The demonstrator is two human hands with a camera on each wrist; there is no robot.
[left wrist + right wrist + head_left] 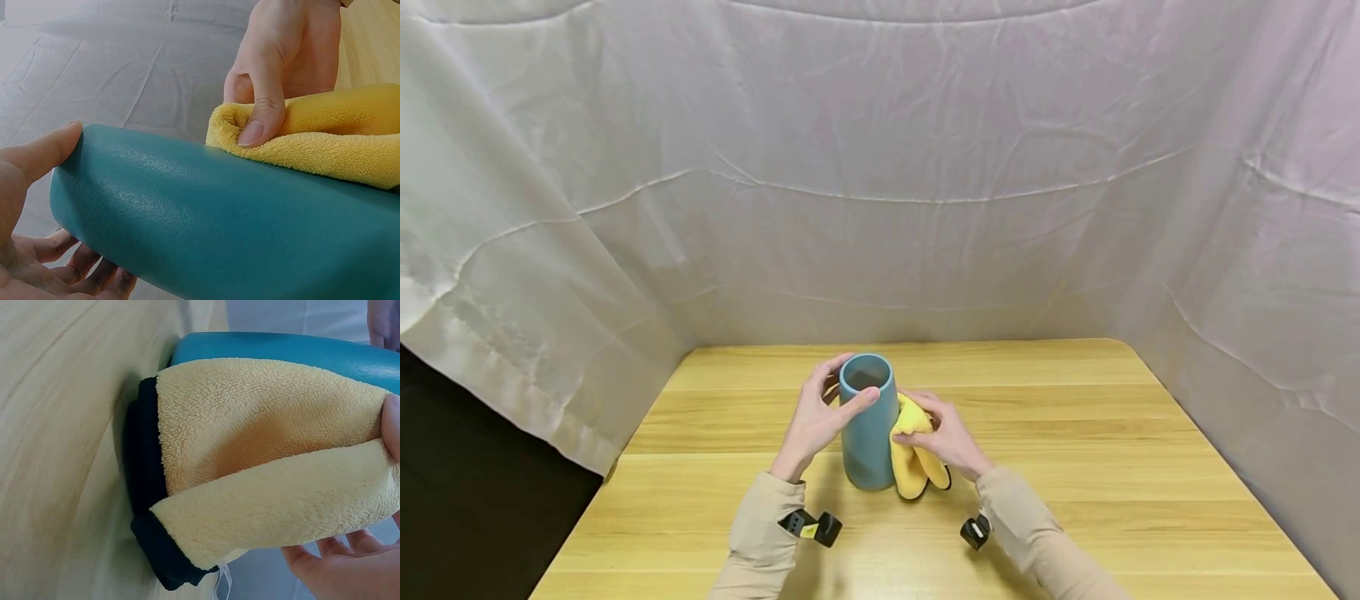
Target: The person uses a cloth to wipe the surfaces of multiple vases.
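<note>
A tall blue-green vase [868,442] with a round open mouth stands on the wooden table. My left hand [820,417] grips it near the rim, thumb on the near side and fingers round the far left side. My right hand [951,437] pinches a yellow cloth [910,467] against the vase's right side. In the left wrist view the right thumb presses into a fold of the fluffy cloth [331,156], which lies along the vase wall. Dark edging [150,444] borders the cloth's lower end, close to the table in the right wrist view.
The wooden table [1075,467] extends around the vase on all sides. Pale grey curtains [925,250] hang behind it and at both sides. A dark area [467,483] lies past the table's left edge. Each wrist wears a small black camera [827,529].
</note>
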